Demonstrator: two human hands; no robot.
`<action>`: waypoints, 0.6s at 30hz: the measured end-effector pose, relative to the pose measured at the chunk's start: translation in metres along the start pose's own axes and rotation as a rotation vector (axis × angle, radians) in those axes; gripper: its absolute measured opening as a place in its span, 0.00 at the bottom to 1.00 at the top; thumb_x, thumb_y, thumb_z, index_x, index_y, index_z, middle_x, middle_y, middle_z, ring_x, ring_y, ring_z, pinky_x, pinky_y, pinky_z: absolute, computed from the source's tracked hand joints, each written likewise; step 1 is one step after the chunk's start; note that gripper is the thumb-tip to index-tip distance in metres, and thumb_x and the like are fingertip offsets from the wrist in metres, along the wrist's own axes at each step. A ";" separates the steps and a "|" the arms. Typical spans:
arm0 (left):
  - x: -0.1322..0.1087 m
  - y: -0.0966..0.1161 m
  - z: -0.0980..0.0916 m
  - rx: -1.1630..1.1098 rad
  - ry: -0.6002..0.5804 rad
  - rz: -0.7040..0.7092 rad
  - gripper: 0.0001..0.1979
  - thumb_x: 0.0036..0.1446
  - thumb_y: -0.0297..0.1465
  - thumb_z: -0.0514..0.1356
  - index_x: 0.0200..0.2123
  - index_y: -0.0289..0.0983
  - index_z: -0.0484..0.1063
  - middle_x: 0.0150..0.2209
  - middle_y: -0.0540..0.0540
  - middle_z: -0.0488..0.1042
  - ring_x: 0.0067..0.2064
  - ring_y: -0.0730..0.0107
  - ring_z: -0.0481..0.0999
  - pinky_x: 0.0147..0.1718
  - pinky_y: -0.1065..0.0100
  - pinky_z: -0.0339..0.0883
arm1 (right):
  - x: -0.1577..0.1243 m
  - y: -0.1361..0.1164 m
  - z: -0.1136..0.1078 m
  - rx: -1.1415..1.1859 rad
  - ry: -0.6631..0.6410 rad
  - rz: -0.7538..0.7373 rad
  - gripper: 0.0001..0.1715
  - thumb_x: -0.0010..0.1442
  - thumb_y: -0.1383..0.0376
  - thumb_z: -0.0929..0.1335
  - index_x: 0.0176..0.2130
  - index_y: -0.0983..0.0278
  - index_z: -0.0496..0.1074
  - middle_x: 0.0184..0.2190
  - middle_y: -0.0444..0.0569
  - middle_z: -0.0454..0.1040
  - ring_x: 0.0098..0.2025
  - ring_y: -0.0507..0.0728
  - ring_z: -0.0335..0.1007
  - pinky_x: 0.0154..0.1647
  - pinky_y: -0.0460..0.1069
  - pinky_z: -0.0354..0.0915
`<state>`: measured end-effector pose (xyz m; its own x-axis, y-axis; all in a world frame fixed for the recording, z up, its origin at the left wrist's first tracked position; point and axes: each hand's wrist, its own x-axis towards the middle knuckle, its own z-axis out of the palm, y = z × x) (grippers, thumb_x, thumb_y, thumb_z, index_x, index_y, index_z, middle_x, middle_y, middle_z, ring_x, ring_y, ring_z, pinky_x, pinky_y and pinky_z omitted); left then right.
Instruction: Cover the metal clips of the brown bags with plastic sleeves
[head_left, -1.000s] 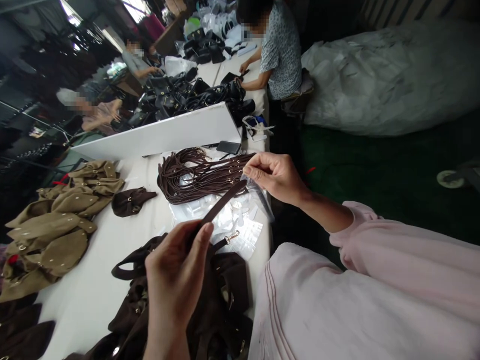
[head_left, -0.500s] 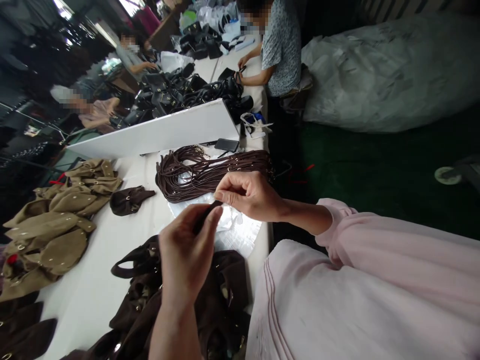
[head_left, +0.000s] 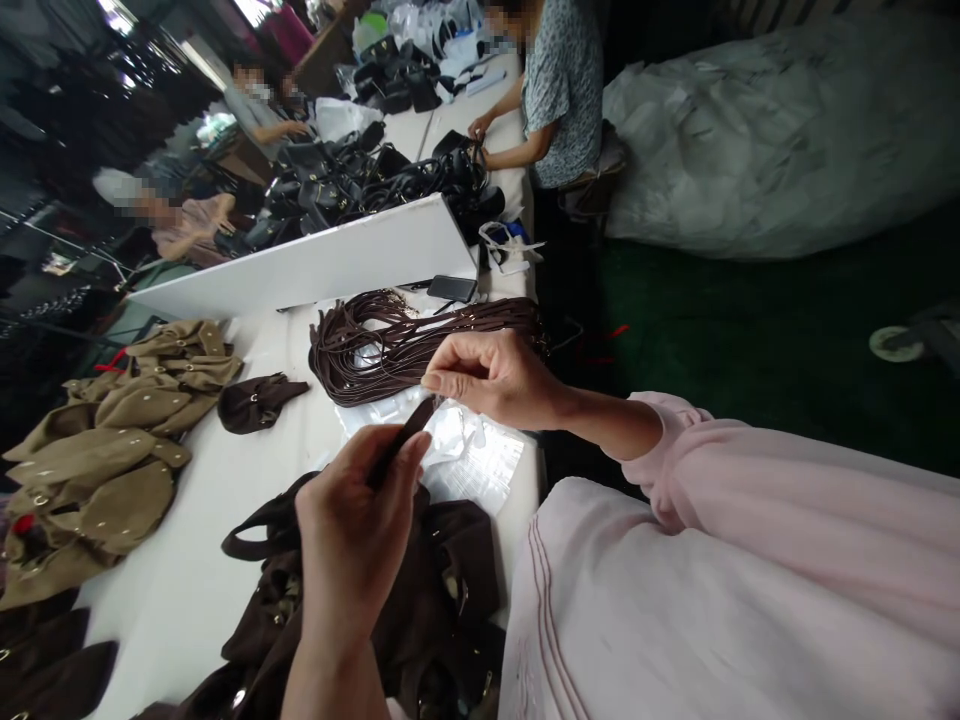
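My left hand (head_left: 360, 520) is closed around a dark brown strap (head_left: 411, 428), whose end sticks out past the thumb toward my right hand. With thumb and forefinger pinched, my right hand (head_left: 499, 380) is at the tip of that strap; whether anything is between its fingers is too small to make out. Dark brown bags (head_left: 450, 560) with metal fittings lie below and around my left hand. Behind my right hand a bundle of long brown straps (head_left: 360, 350) rests on clear plastic wrap (head_left: 480, 470).
Tan bags (head_left: 135, 430) are heaped at the left, near a small brown bag (head_left: 259, 402). A white board (head_left: 315, 260) crosses the table, with a phone (head_left: 452, 288) before it. Beyond, co-workers, one in a patterned shirt (head_left: 562, 90), sit by black bags (head_left: 330, 180).
My left hand has drawn slightly down and left, and more of the strap shows between the hands. My right hand has shifted a little up and left, still pinched.
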<state>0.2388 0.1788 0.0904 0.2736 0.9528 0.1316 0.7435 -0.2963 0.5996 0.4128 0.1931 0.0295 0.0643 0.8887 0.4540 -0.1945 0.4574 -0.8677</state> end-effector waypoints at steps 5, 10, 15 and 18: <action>0.001 -0.007 0.002 -0.106 0.005 -0.070 0.12 0.55 0.39 0.63 0.32 0.35 0.75 0.21 0.52 0.70 0.23 0.78 0.67 0.22 0.77 0.60 | 0.001 0.005 0.002 0.020 -0.037 0.024 0.20 0.59 0.54 0.72 0.32 0.71 0.71 0.24 0.43 0.68 0.25 0.47 0.60 0.24 0.42 0.55; 0.009 -0.010 0.006 -0.264 -0.011 -0.103 0.15 0.55 0.39 0.64 0.43 0.37 0.73 0.24 0.52 0.72 0.24 0.77 0.67 0.22 0.78 0.61 | 0.006 0.009 0.011 0.017 -0.092 -0.014 0.18 0.61 0.57 0.71 0.33 0.71 0.71 0.24 0.43 0.69 0.27 0.48 0.61 0.25 0.41 0.57; 0.011 -0.011 0.002 -0.269 -0.168 -0.105 0.13 0.55 0.40 0.64 0.36 0.35 0.75 0.22 0.51 0.70 0.23 0.79 0.63 0.20 0.78 0.57 | 0.011 0.010 0.015 0.086 -0.226 0.036 0.17 0.62 0.58 0.71 0.34 0.71 0.71 0.26 0.43 0.71 0.27 0.48 0.64 0.27 0.42 0.60; 0.007 -0.014 -0.001 -0.331 -0.085 -0.131 0.11 0.54 0.37 0.66 0.31 0.34 0.74 0.23 0.51 0.69 0.24 0.81 0.63 0.20 0.79 0.55 | 0.015 0.012 0.013 0.109 -0.257 0.025 0.15 0.62 0.59 0.70 0.37 0.72 0.73 0.29 0.46 0.73 0.29 0.49 0.67 0.29 0.42 0.63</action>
<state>0.2291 0.1897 0.0836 0.2490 0.9683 -0.0212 0.5418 -0.1211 0.8317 0.3985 0.2114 0.0289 -0.1891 0.8557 0.4816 -0.2984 0.4172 -0.8584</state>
